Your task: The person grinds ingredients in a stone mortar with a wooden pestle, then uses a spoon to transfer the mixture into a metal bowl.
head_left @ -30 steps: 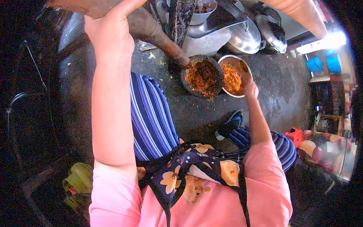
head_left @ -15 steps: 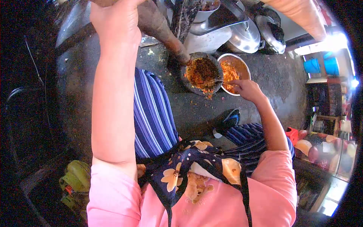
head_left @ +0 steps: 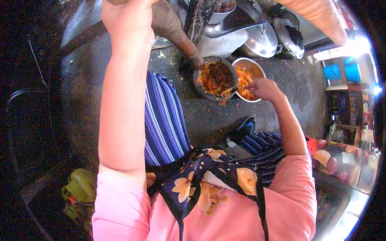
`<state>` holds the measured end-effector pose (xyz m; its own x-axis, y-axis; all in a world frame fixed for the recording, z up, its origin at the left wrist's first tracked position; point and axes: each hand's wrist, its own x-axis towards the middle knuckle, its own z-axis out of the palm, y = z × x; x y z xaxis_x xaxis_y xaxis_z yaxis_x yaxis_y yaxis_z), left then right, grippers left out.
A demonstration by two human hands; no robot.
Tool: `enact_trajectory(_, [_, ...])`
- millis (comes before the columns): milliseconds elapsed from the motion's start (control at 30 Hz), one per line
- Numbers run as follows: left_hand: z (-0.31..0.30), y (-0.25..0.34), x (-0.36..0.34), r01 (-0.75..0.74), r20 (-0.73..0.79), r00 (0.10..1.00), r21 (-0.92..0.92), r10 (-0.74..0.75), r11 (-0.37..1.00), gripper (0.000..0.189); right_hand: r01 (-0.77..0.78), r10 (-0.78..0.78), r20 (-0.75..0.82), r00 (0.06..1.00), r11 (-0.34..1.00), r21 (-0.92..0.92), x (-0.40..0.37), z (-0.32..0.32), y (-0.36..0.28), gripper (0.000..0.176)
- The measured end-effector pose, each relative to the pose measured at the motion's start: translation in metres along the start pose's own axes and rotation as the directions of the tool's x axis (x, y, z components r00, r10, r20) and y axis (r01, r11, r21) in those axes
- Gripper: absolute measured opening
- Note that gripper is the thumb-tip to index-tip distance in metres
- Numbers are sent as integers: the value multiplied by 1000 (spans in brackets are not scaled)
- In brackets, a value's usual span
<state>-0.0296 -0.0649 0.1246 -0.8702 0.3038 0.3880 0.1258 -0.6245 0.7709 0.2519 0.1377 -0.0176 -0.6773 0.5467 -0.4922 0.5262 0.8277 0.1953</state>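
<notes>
My left hand point(head_left: 128, 18) is closed at the top edge around a thick wooden pestle point(head_left: 173, 32); its fingertips are cut off by the frame. The pestle slants down to the left rim of a dark stone mortar point(head_left: 205, 92), which holds a coarse reddish-brown ground mix point(head_left: 217, 76). Beside the mortar stands a metal bowl point(head_left: 260, 72) with orange shredded food point(head_left: 243, 76) in it. My right hand point(head_left: 265, 89) is above the bowl's near rim, fingers pinched on a thin utensil that looks like a spoon, its end blurred near the mortar's right rim.
Behind the bowl are a lidded metal pot point(head_left: 261, 40), another pan point(head_left: 287, 38) and a small bowl point(head_left: 221, 14). A bare limb point(head_left: 317, 16) enters at top right. A sandal point(head_left: 245, 125) is on the floor. A green gas cylinder point(head_left: 80, 186) stands at lower left; blue buckets point(head_left: 331, 71) are far right.
My right hand has shifted slightly right, with the utensil drawn back from the mortar. My left hand and forearm have moved slightly right and down in view.
</notes>
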Motion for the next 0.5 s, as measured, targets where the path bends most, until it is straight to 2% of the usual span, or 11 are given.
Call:
enact_trajectory(33, [1, 0, 0, 1, 1, 1000, -1, -1, 1000, 42, -46, 48, 72, 996, 998, -31, -2, -5, -3, 28])
enact_trajectory(67, [1, 0, 0, 4, 2, 1000, -2, -4, 1000, 42, -49, 51, 73, 996, 998, -30, -3, -7, -6, 28])
enact_trajectory(167, [3, -1, -1, -6, 23, 1000, -15, 6, 1000, 42, -50, 50, 16, 999, 998, -31, 2, -4, -6, 26])
enact_trajectory(233, [3, -1, -3, -20, 36, 999, -23, 21, 1000, 42, -93, 98, -120, 988, 994, 49, 11, 4, 1, 24])
enact_trajectory(367, [8, 2, -8, -31, -13, 999, -31, 31, 999, 44, -80, 79, -112, 991, 997, 3, 17, 4, -16, 24])
enact_trajectory(433, [6, 1, -6, -32, -54, 998, -26, 30, 999, 45, -138, 139, 8, 990, 990, -28, 24, 12, -39, 22])
enact_trajectory(500, [1, -1, 0, -1, 2, 1000, -26, 1, 1000, 45, -129, 129, -40, 991, 992, 4, 52, 58, -46, 22])
